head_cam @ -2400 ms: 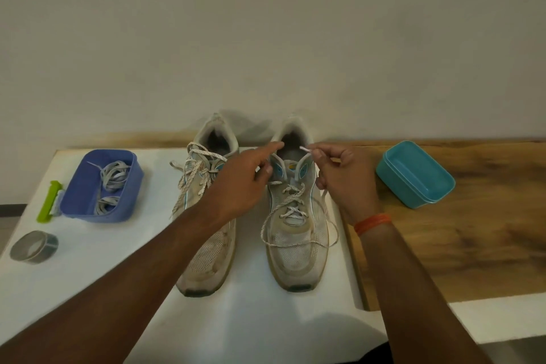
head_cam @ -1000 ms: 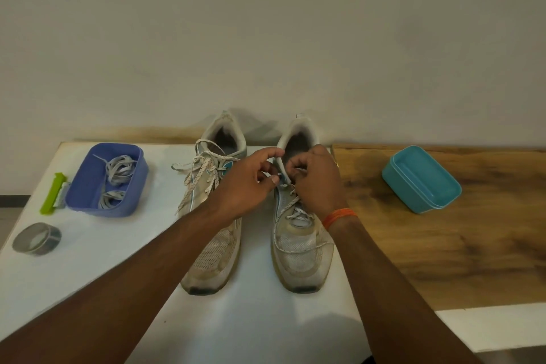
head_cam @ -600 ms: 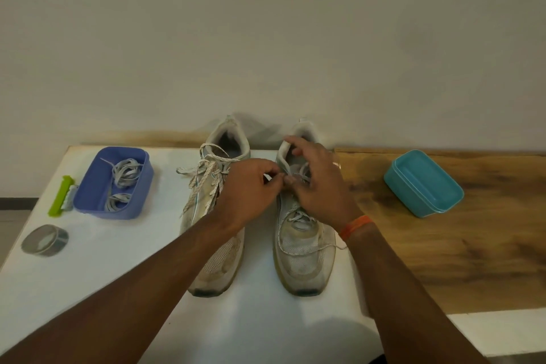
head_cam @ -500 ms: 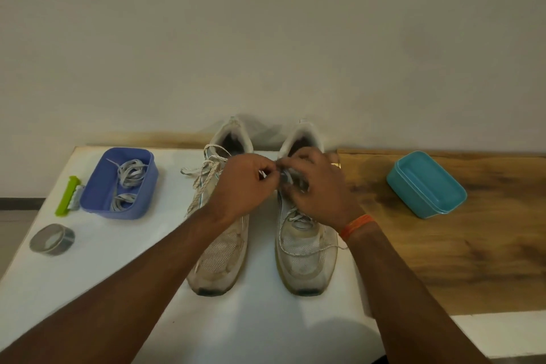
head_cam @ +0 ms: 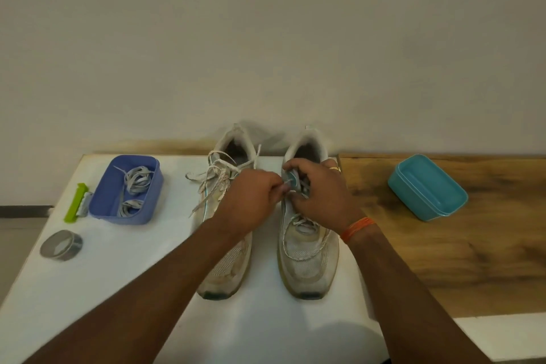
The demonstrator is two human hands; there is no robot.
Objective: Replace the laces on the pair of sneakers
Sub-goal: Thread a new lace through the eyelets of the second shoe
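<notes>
fraying off-white lace [head_cam: 298,241], worn sneaker [head_cam: 307,260]

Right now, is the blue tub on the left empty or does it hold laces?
It holds laces. The blue tub is open-topped on the white table, and grey laces lie coiled inside it in loose bundles.

The two sneakers [head_cam: 307,251] are scuffed, matt mesh cloth with woven fabric laces [head_cam: 217,179], standing on a smooth white tabletop [head_cam: 97,275] beside a grainy wooden board [head_cam: 472,260], a smooth blue plastic tub [head_cam: 102,204], a teal plastic box [head_cam: 428,192] and a glossy grey tape roll [head_cam: 60,245].
</notes>
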